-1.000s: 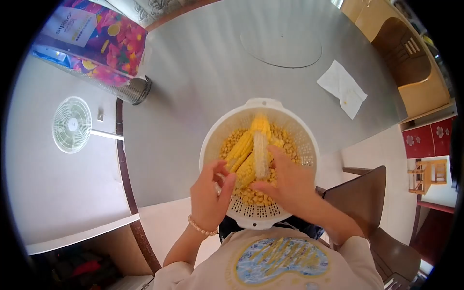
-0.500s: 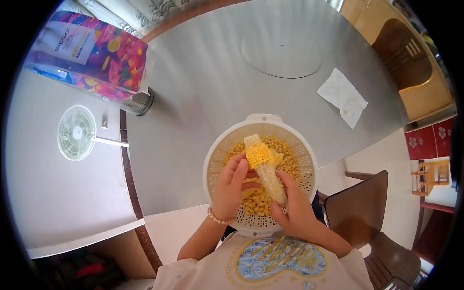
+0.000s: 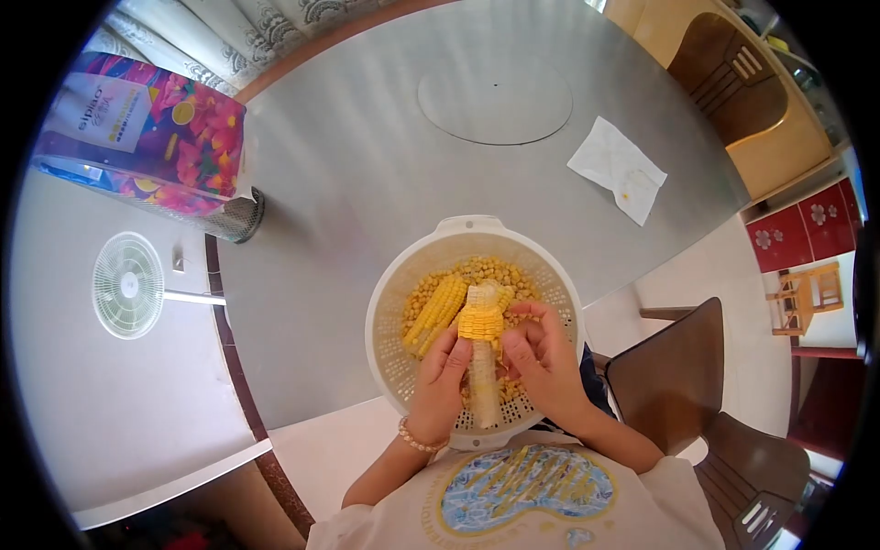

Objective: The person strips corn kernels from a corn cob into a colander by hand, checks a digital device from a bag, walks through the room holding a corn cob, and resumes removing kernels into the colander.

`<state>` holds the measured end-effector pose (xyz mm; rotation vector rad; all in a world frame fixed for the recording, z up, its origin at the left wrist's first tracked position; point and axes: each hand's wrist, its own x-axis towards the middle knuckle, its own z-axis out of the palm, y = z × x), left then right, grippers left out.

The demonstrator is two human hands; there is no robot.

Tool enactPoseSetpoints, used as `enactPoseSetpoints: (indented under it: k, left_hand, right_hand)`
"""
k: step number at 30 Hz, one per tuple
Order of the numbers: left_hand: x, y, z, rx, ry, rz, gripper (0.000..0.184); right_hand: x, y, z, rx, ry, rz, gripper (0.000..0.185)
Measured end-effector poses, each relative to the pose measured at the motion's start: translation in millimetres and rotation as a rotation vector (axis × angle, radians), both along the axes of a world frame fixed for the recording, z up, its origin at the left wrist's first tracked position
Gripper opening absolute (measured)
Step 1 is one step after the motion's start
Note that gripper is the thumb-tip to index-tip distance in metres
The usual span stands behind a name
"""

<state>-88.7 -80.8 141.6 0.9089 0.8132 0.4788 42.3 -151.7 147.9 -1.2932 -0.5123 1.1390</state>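
A partly stripped corn cob (image 3: 484, 380) stands nearly upright over a white colander (image 3: 380, 344). A band of yellow kernels circles its upper part, and the rest of it is pale and bare. My left hand (image 3: 438, 380) is closed around the cob's left side, its thumb just below the kernel band. At the right side, my right hand (image 3: 548, 367) has bent fingers and thumb at the edge of that band. Loose corn kernels (image 3: 500, 269) lie in the colander, along with a fuller ear of corn (image 3: 437, 310) on the left. My fingers partly hide the kernels below.
The grey table (image 3: 330, 275) carries a crumpled white tissue (image 3: 619, 170) at right and a colourful bag (image 3: 174, 137) in a mesh holder (image 3: 247, 215) at left. A brown chair (image 3: 669, 367) stands close on my right. A white fan (image 3: 128, 284) is farther left.
The cob has turned more upright. My right hand has shifted from its lower end up to the kernel band, and my left hand holds lower. The fuller ear now shows. The view has shifted slightly.
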Motion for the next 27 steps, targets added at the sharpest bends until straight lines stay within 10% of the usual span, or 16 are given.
enactPoseSetpoints:
  k: [2, 9, 27]
  left_hand:
    - [-2.7, -2.9, -1.9, -0.225, -0.078, -0.011, 0.034]
    - [-0.3, -7.5, -11.8, 0.189, 0.003, 0.095, 0.035]
    - [5.5, -12.4, -12.3, 0.568, 0.23, 0.158, 0.037]
  right_hand:
    - [2.7, 2.8, -0.8, -0.015, -0.038, 0.033, 0.038]
    - [8.3, 5.4, -11.8, 0.12, -0.781, 0.211, 0.044]
    - [-11.9, 15.5, -7.8, -0.138, -0.947, 0.11, 0.043]
